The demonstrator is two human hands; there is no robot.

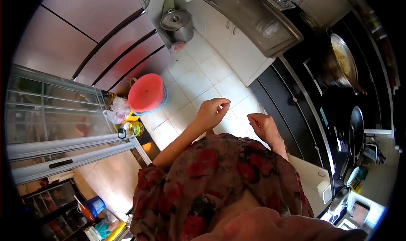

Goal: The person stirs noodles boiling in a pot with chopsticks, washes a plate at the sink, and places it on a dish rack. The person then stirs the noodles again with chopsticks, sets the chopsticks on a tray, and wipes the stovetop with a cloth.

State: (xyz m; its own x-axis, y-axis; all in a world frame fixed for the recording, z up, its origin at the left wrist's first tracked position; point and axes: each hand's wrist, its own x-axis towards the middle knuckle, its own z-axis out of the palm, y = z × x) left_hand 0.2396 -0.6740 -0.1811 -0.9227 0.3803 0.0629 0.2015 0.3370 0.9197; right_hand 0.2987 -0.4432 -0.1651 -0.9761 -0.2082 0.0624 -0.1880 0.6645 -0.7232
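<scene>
At the far edge of the floor [203, 84], a lidded pot [181, 31] is set. Near the left edge, a basin [146, 91] is stacked on a bucket [165, 100], with a plastic bag [118, 110] placed just beside. The right edge is lined by cabinets [279, 97], above which food [343, 57] is held in a wok [333, 71].

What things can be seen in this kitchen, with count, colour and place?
Refrigerator: one, pinkish-grey, upper left
Lidded stockpot: one, silver, top centre
Basin or lid: one, red, on bucket
Bucket: one, light blue, beneath it
Plastic bag: one, white, beside bucket
Glass door: one, silver-framed, left
Sink: one, silver, top right
Cooking pot: one, metallic, right, holding yellowish food
Frying pan: one, black, far right
Floor tiles: several, off-white, centre
Small edge items: uncounted, blurred
Floral top: one, brown-red, bottom
Left hand: one, bare, centre
Right hand: one, bare, centre right
</scene>
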